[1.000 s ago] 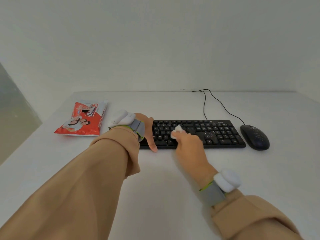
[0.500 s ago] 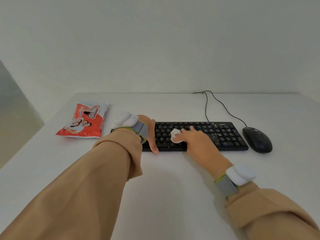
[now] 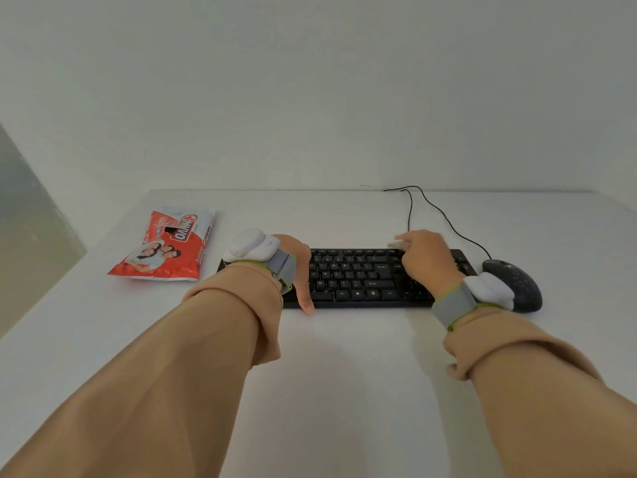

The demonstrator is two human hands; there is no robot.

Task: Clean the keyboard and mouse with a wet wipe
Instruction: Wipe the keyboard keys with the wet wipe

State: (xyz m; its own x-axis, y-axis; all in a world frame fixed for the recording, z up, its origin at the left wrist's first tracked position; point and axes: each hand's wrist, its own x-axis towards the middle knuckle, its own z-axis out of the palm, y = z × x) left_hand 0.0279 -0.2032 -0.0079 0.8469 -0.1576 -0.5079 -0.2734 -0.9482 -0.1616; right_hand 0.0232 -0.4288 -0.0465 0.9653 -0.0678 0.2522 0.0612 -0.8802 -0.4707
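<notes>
A black keyboard (image 3: 355,277) lies across the middle of the white desk. My left hand (image 3: 299,267) rests flat on its left end, thumb at the front edge, holding it steady. My right hand (image 3: 425,258) is over the keyboard's right part, fingers closed on a small white wet wipe (image 3: 395,243) that touches the top row of keys. A black mouse (image 3: 513,282) sits just right of the keyboard, partly hidden behind the white device on my right wrist.
A red and white pack of wet wipes (image 3: 165,246) lies left of the keyboard. Two black cables (image 3: 444,215) run from keyboard and mouse to the desk's back edge at the wall. The desk's left edge drops off beside the pack.
My right hand has swept the wipe from the keyboard's left-middle keys to the right part and up to the top row. My left hand has stayed put.
</notes>
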